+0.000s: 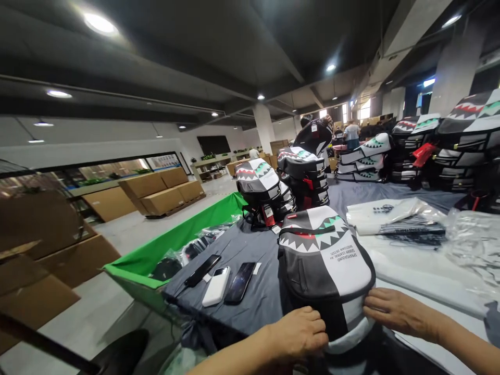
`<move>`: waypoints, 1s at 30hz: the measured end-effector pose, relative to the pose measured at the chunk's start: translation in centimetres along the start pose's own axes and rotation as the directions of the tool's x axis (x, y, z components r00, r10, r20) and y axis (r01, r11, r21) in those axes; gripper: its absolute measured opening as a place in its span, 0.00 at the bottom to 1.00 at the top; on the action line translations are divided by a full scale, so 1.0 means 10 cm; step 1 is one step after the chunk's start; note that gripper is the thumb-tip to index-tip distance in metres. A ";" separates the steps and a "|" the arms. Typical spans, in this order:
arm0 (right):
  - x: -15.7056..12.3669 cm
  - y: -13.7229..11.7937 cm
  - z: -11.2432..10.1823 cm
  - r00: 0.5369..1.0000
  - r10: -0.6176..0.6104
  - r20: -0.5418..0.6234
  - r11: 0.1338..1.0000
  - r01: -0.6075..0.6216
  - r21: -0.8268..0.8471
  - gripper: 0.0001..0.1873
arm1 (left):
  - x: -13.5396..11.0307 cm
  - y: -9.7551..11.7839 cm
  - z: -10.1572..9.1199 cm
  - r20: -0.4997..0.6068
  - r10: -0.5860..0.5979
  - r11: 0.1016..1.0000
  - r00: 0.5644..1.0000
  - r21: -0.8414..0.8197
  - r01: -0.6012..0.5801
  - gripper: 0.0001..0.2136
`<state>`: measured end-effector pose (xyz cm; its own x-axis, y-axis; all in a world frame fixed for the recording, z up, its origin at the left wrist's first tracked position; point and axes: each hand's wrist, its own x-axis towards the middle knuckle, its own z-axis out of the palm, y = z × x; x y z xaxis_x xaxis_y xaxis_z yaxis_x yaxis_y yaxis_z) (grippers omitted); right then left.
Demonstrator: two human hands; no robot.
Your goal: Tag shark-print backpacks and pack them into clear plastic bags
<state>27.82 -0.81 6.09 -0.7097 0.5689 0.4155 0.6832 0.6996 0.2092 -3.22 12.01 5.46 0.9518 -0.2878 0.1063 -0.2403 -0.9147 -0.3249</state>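
Note:
A black, grey and white backpack with a shark-mouth print lies on the grey-covered table right in front of me. My left hand rests on its near left edge with the fingers curled down onto the fabric. At the near right edge, my right hand presses its fingers against the white panel. Both hands touch the bag's bottom end.
Two phones and a white power bank lie left of the bag. More shark-print backpacks are stacked behind and at the right. Plastic bags lie to the right. A green bin borders the table's left; cardboard boxes stand beyond. A person stands far back.

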 end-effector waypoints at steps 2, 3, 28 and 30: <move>0.08 0.02 -0.04 0.996 -0.066 0.059 0.997 0.067 -0.023 0.18 | 0.03 -0.02 -0.01 -0.010 0.057 0.998 0.998 0.037 -0.057 0.09; 0.11 0.03 -0.04 0.993 -0.089 0.075 0.995 0.092 -0.043 0.17 | 0.05 -0.03 0.00 -0.031 0.082 0.995 0.996 0.065 -0.080 0.10; 1.68 -0.20 -1.47 0.944 -0.066 -0.322 0.931 -0.058 -0.360 0.15 | 0.41 0.52 -0.45 -0.478 -0.845 0.314 -0.241 -0.807 0.500 0.16; 2.08 -0.23 -1.45 0.979 -0.100 -0.180 0.966 0.052 -0.253 0.14 | 0.45 0.66 -0.27 -0.328 -0.932 0.225 -0.155 -0.858 0.461 0.15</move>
<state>13.98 3.09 27.09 -0.7317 0.4092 0.5452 0.6667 0.5961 0.4474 -1.00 3.89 6.29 0.0143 0.8041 0.5944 0.2214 -0.5822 0.7823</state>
